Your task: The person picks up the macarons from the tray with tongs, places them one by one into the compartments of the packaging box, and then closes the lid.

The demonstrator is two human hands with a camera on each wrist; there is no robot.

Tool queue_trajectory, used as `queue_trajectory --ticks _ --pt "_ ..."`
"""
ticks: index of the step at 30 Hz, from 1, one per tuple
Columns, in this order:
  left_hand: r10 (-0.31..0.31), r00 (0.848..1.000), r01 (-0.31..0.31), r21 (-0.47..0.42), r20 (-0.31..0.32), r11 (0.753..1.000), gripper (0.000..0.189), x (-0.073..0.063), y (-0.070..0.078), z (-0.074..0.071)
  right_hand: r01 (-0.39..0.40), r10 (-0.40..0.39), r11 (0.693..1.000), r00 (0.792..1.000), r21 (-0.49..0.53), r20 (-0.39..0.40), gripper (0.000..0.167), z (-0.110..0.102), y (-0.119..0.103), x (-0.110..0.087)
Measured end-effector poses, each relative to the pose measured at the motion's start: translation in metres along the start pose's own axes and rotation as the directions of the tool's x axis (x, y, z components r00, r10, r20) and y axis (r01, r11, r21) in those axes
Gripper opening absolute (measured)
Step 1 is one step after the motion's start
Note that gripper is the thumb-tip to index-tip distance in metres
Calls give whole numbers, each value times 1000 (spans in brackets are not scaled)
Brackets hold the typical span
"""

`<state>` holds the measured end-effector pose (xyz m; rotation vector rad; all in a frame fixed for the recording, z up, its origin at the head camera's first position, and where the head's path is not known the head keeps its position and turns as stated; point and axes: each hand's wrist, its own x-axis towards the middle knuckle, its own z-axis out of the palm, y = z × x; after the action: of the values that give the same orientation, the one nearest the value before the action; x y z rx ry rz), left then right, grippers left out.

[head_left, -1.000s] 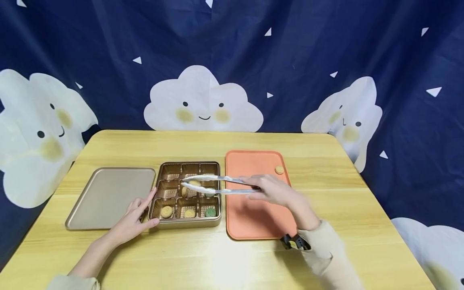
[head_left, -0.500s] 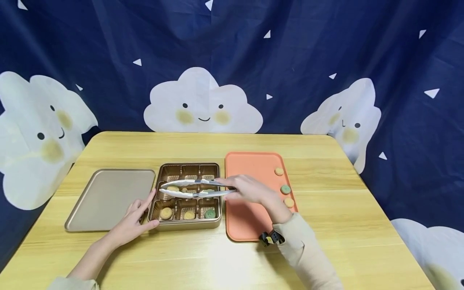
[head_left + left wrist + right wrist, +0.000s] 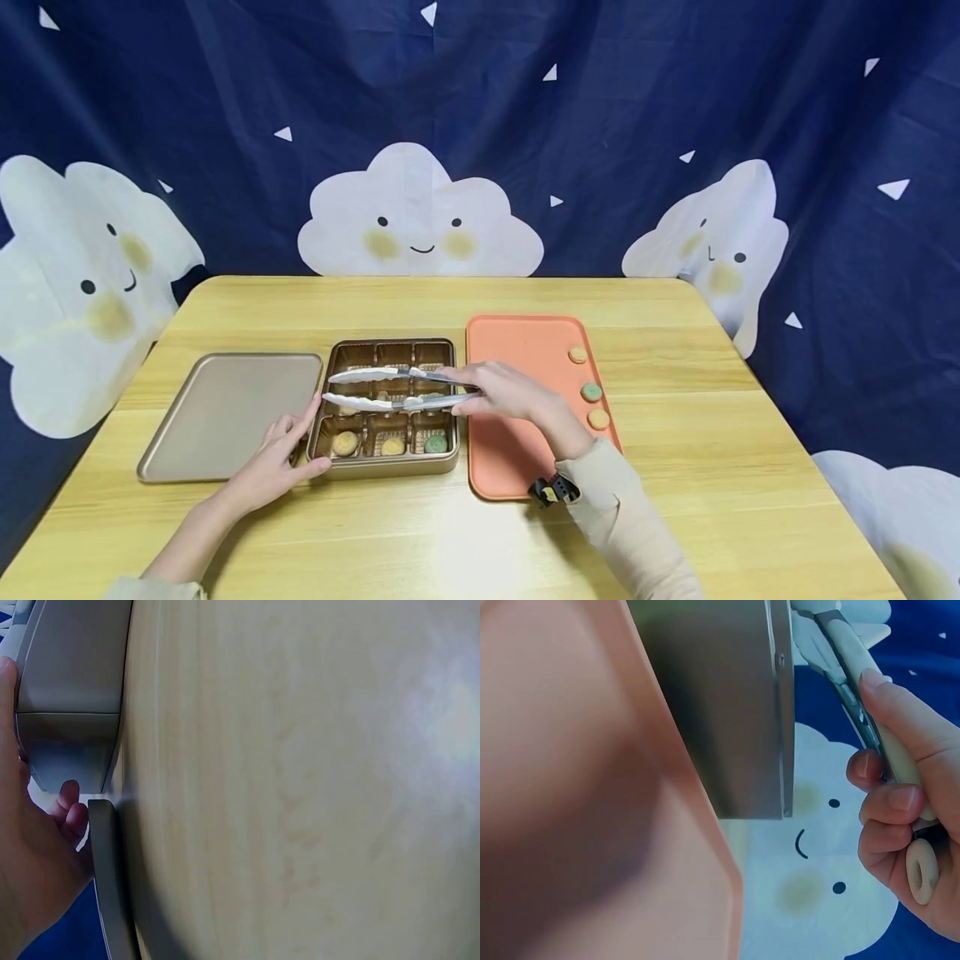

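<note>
My right hand (image 3: 506, 392) grips a pair of metal tongs (image 3: 367, 376) with pale tips. The tongs' arms stand apart over the middle row of a brown divided biscuit tin (image 3: 390, 469). Under the tips, a yellow cookie (image 3: 347, 410) shows partly in the middle-left compartment. The front row holds a yellow cookie (image 3: 345, 443), another yellow cookie (image 3: 392, 447) and a green cookie (image 3: 435, 443). The tongs hide much of the middle row. My left hand (image 3: 277, 458) rests thumb and forefinger against the tin's left side and front corner. In the right wrist view, fingers wrap round the tongs' handle (image 3: 900, 754).
A flat gold-brown lid (image 3: 228, 417) lies left of the tin, close by my left hand. An orange tray (image 3: 521, 342) lies to the right, with two yellow cookies (image 3: 577, 355) and a green one (image 3: 592, 392) along its right edge. A cloud-patterned curtain (image 3: 585, 108) hangs behind the table.
My right hand has moved left with the tongs, from the tin's centre to its middle-left compartment. The cookie between the tips now lies lower there, and the arms have spread. My left hand stays.
</note>
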<state>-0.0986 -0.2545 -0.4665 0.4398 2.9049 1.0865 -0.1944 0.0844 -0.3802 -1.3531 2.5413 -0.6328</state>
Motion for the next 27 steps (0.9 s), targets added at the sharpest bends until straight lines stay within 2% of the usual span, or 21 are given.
queue_trajectory --ticks 4,9,14,19,27 --pt "7 1000 -7 -11 -5 1000 90 0 0 0 7 -5 1000 998 29 -60 55 -4 5 -10" --pt "-3 1000 3 -17 -2 1000 91 0 0 0 -6 4 1000 994 -12 -112 57 -10 15 -36" --pt "3 1000 -2 -20 13 1000 91 1 -1 2 -86 81 996 987 -34 -140 58 -17 26 -82" --pt "-4 1000 4 -24 17 1000 91 2 -1 1 -167 156 985 968 -43 -196 55 -24 35 -129" --pt "11 1000 -11 -16 2 1000 90 1 -2 -3 -232 219 973 921 -4 -321 56 -28 46 -191"
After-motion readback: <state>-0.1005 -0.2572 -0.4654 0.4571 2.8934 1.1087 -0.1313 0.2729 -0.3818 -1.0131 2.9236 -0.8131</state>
